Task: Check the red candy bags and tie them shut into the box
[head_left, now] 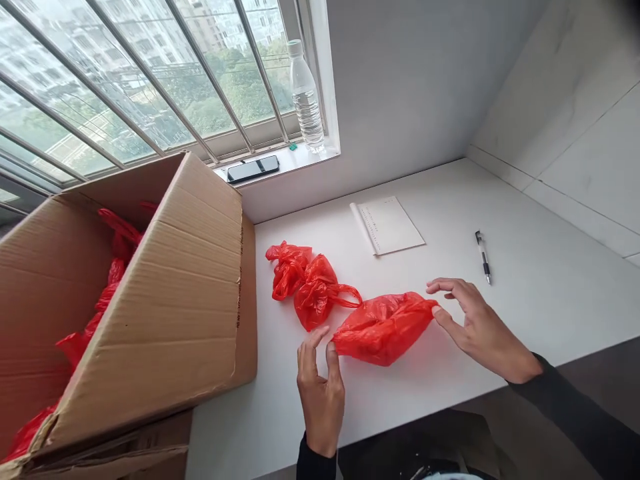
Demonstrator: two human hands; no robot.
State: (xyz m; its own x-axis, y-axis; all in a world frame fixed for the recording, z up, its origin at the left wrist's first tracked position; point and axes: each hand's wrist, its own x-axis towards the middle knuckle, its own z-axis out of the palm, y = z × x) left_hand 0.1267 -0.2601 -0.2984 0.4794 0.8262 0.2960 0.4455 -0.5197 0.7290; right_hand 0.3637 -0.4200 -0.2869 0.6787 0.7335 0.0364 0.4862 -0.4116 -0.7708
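Note:
A red plastic bag point(383, 330) lies loosely bunched on the white table, stretched between my two hands. My left hand point(321, 387) is at its left end, fingers apart, with the thumb at the bag's tip. On the other side, my right hand point(473, 325) has its thumb against the bag's right corner and its fingers spread from the thumb. Neither hand is closed around the plastic. Just beyond my left hand sit two knotted red bags, one with a loop handle point(316, 293) and another point(289, 267) behind it. What the bags contain, if anything, cannot be made out.
At left stands a large open cardboard box point(165, 293) holding more red plastic bags point(107, 293). A notepad point(393, 227) and a pen point(483, 258) lie farther back on the table point(550, 267). The windowsill carries a phone point(253, 169) and a water bottle point(306, 103).

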